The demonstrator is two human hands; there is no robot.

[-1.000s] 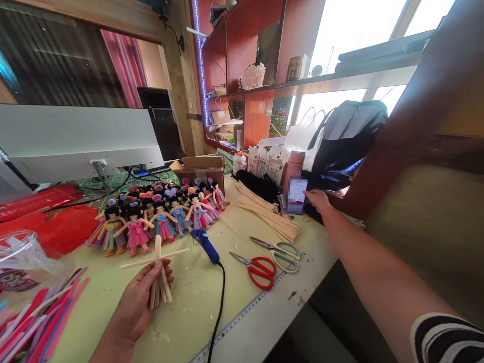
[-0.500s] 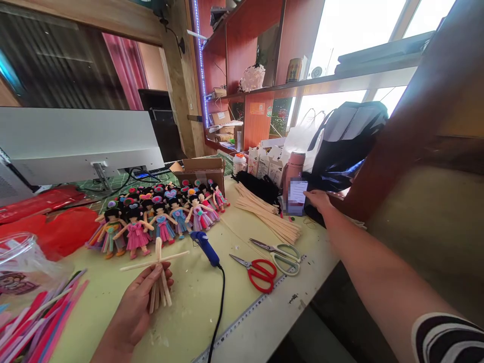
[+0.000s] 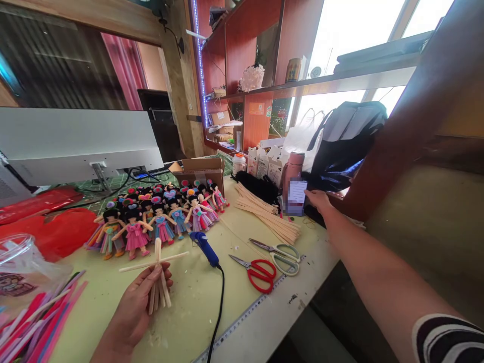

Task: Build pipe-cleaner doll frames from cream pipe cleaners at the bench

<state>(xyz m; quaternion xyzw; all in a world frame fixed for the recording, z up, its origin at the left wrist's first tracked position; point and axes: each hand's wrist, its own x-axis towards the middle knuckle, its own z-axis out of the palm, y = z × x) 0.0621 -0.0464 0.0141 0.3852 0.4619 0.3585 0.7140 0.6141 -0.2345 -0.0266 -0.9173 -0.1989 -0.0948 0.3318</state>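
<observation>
My left hand (image 3: 138, 297) is closed around a doll frame (image 3: 163, 290) of cream fuzzy craft stems. Its crossbar sticks out to both sides, and several ends hang below my fingers. My right hand (image 3: 318, 199) reaches far forward to the right edge of a phone (image 3: 297, 194) propped upright against a pink bottle (image 3: 295, 164). The fingertips are at that edge; the rest of the fingers are partly hidden. Between the hands lie a blue glue gun (image 3: 205, 248), red-handled scissors (image 3: 260, 275) and pale green-handled scissors (image 3: 285, 256).
Finished dolls (image 3: 162, 214) crowd before a cardboard box (image 3: 202, 171). Cream stems (image 3: 268, 214) and black stems (image 3: 255, 184) lie near the bottle. Coloured stems (image 3: 41, 322) and a plastic jar (image 3: 18, 267) are at left. A ruler (image 3: 245, 313) follows the front edge; the glue gun's cord crosses it.
Almost nothing differs. My left hand still holds the doll frame at the same spot, and my right hand stays at the phone's edge.
</observation>
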